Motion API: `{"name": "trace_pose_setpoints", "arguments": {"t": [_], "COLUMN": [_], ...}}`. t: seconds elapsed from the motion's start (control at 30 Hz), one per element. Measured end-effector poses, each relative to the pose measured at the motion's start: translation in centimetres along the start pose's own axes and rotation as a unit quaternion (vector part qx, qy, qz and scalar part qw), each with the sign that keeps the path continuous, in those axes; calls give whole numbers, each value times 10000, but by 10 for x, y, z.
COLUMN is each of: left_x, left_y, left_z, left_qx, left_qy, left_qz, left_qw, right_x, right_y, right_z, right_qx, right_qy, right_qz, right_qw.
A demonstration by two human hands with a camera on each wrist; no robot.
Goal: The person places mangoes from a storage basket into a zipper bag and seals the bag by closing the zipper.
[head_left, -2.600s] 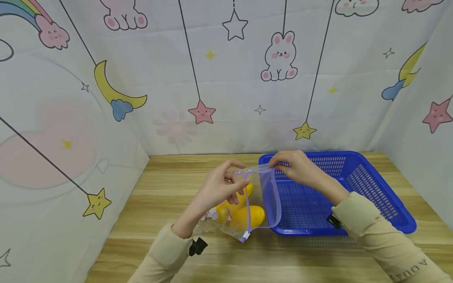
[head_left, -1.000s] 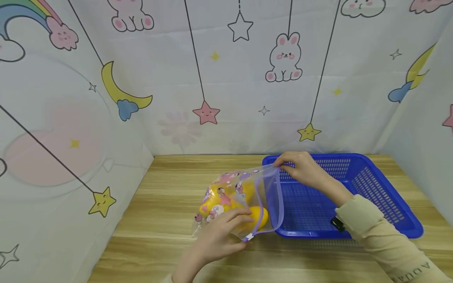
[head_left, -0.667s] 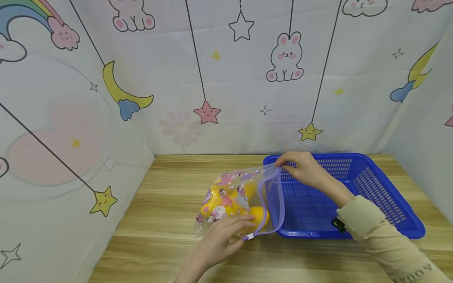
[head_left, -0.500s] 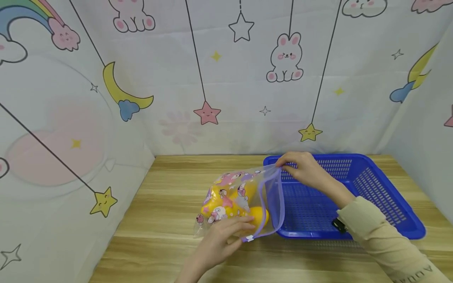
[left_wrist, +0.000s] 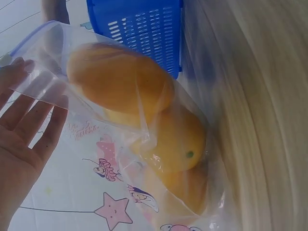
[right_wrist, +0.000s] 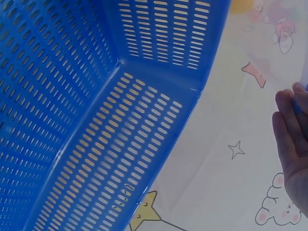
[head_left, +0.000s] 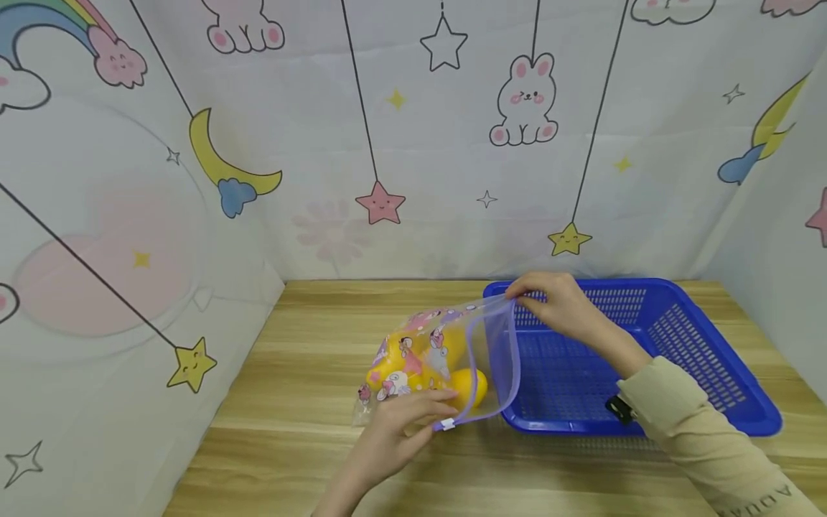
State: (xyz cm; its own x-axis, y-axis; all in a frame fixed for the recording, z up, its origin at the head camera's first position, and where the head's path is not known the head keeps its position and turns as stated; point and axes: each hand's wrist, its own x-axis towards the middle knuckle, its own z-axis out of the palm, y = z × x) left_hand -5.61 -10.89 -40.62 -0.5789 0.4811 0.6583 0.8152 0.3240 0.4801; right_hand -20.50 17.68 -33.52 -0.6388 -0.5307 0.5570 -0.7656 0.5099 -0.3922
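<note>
A clear slider zip bag (head_left: 420,330) with cartoon prints and a purple zip edge lies tilted on the table, its mouth spread toward the basket. Several yellow oval fruits that look like mangoes (left_wrist: 120,79) are inside it. My right hand (head_left: 558,305) pinches the upper corner of the mouth, above the basket's left rim. At the lower corner, beside the white slider (head_left: 449,424), my left hand (head_left: 400,431) holds the bag's edge between thumb and fingers. Its other fingers lie against the bag's front. The right wrist view shows only part of the right hand (right_wrist: 293,139).
A blue perforated plastic basket (head_left: 723,366) stands right of the bag, with no fruit seen in it. The wooden table (head_left: 304,330) meets a white printed cloth (head_left: 433,237) at the back and sides.
My left hand has gone from the top of the bag's mouth down to the slider corner. Lately that corner has shifted slightly left and up. The right hand keeps its pinch.
</note>
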Motion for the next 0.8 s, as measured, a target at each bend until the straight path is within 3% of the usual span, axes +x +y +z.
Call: {"name": "trace_pose_setpoints", "arguments": {"t": [0.3, 0.53, 0.8], "left_x": [4, 8, 11], "left_y": [4, 8, 12], "left_z": [-12, -26, -42], "left_qx": [-350, -590, -454], "left_qy": [466, 826, 1102], "left_qz": [210, 416, 383], "left_qw": [9981, 9940, 9921], "right_x": [5, 9, 10], "right_y": [-2, -8, -14], "right_z": [-2, -6, -10], "right_qx": [7, 172, 180], "right_qy": [224, 231, 252], "right_qz": [-124, 139, 269], "right_qw": [9997, 9995, 9992]}}
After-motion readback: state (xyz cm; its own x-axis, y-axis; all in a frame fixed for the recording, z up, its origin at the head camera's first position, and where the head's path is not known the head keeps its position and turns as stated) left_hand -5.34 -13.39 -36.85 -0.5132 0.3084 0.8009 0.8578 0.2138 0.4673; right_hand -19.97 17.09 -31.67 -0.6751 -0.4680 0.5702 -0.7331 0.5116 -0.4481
